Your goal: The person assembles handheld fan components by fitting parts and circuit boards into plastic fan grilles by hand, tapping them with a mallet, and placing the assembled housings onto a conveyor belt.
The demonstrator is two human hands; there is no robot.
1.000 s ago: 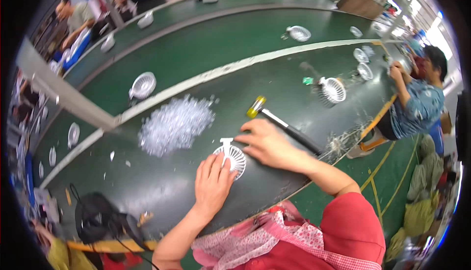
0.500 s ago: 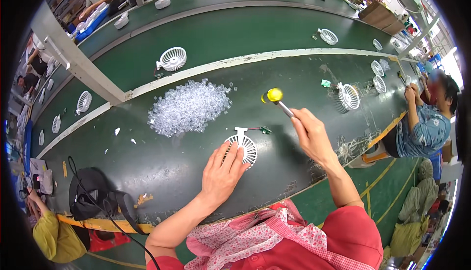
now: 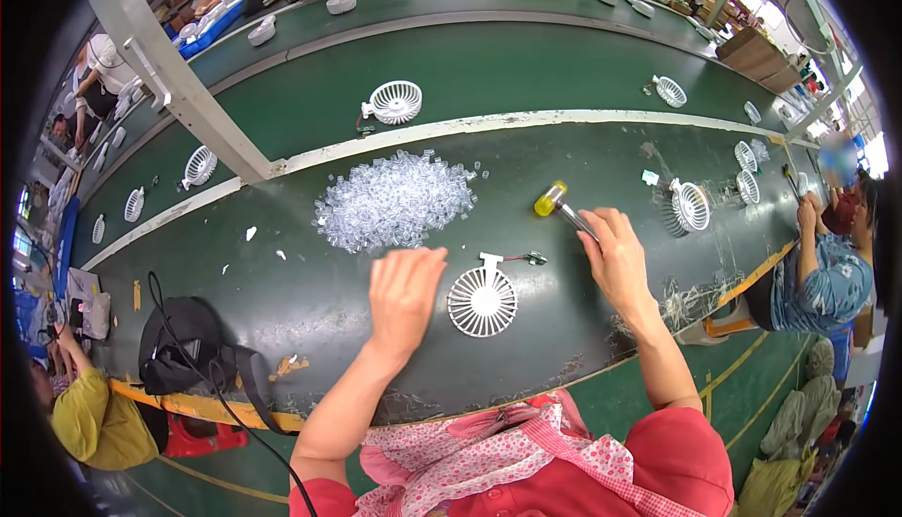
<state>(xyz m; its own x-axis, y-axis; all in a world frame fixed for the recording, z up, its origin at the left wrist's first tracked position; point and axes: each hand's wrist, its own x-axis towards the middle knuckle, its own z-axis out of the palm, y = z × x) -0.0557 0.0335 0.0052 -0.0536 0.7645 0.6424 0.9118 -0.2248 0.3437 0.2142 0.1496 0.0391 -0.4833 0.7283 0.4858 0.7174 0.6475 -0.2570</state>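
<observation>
My right hand (image 3: 620,258) is closed round the handle of a small mallet (image 3: 551,199) with a translucent yellow head, held above the dark worktop. A round white slatted fan housing (image 3: 482,302) lies flat in front of me, its short neck pointing away. Thin wires run from that neck to a small green circuit board (image 3: 536,258). To the left of the housing, my left hand (image 3: 404,296) is raised with its fingers bent together, by the near edge of a heap of small clear plastic pieces (image 3: 395,202). Whatever its fingertips pinch is hidden.
A white-edged rail (image 3: 451,127) separates the worktop from a green conveyor (image 3: 526,66) carrying more fan housings. Another housing (image 3: 691,207) lies to the right. A black bag (image 3: 178,343) and cable are at the left, beside a metal post (image 3: 178,75). A co-worker (image 3: 817,263) sits at right.
My left hand has come off the fan housing and moved left toward the clear pieces. The mallet has moved slightly, its head now tilted differently. The whole view has shifted a little.
</observation>
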